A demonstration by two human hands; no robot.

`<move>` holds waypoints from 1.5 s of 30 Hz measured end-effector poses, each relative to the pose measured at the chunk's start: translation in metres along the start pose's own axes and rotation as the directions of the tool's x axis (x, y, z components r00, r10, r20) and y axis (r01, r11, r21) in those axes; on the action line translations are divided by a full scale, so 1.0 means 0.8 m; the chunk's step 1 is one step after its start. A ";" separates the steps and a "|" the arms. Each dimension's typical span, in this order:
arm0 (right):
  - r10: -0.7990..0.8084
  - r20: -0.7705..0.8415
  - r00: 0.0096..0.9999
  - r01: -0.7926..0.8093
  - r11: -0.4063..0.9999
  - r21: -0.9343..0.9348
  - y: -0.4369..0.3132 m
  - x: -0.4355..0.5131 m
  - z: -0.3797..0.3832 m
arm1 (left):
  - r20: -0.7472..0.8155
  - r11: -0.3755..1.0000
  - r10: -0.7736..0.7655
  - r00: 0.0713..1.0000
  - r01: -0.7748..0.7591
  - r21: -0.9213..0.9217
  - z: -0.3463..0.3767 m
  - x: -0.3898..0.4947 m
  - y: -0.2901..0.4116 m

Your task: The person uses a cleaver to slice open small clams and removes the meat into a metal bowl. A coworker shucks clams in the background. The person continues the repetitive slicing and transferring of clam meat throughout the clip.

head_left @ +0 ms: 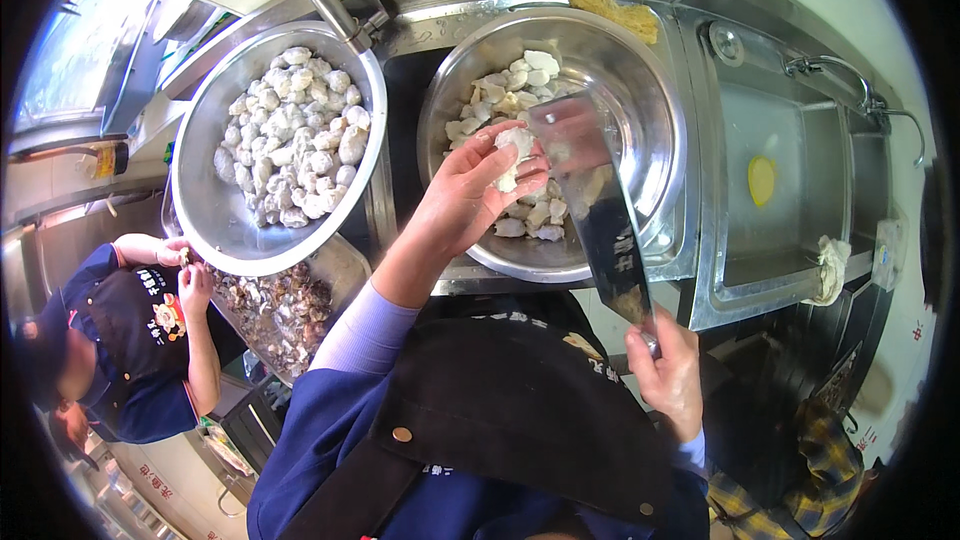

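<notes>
My left hand (487,172) holds a wet, white, irregular piece of food (514,154) between thumb and fingers, over a large stainless steel basin (649,120). Gripped by its handle in my right hand (667,371) is a broad Chinese cleaver (592,202). Its blade slants up across the basin, the far end close to my left fingertips; whether they touch, I cannot tell. Beneath my hands, pale cut pieces (517,79) lie in the basin, partly hidden. A second steel basin (206,214) at left is heaped with whole, greyish-white roundish lumps (292,142), whose exact kind is unclear.
A steel faucet (326,0) reaches over the left basin's rim. Yellow cloth (615,11) lies behind the right basin. To the right is a sink (817,187) containing a yellow object (761,180). At left, another person (142,337) works beside a tray of brownish scraps (281,315).
</notes>
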State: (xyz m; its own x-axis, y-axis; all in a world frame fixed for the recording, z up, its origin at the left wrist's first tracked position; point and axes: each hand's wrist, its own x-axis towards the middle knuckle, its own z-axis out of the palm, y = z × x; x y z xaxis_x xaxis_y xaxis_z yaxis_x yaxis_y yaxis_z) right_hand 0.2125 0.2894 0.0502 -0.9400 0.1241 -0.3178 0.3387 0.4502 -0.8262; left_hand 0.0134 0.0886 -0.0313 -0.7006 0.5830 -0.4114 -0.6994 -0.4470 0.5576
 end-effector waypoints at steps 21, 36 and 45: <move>0.062 0.110 0.992 -0.053 0.995 -0.084 0.002 0.007 0.007 | 0.123 0.999 0.038 0.992 -0.042 0.030 -0.003 0.006 -0.019; 0.432 -0.046 0.901 -0.262 0.625 0.735 0.007 0.005 -0.039 | 0.165 0.861 0.205 0.965 -0.258 0.438 -0.026 0.040 -0.030; 0.352 -0.089 0.932 -0.189 0.679 0.709 0.013 0.021 -0.058 | 0.299 -0.159 0.446 0.844 -0.254 0.954 -0.051 -0.018 0.044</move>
State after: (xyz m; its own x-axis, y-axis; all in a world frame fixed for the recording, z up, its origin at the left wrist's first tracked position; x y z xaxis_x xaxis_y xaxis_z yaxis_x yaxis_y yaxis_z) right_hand 0.1984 0.3368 0.0578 -0.7601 0.3531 -0.5455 0.4363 -0.3448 -0.8311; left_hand -0.0070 0.0364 -0.0352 -0.8606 0.4956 0.1170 0.4239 0.5699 0.7039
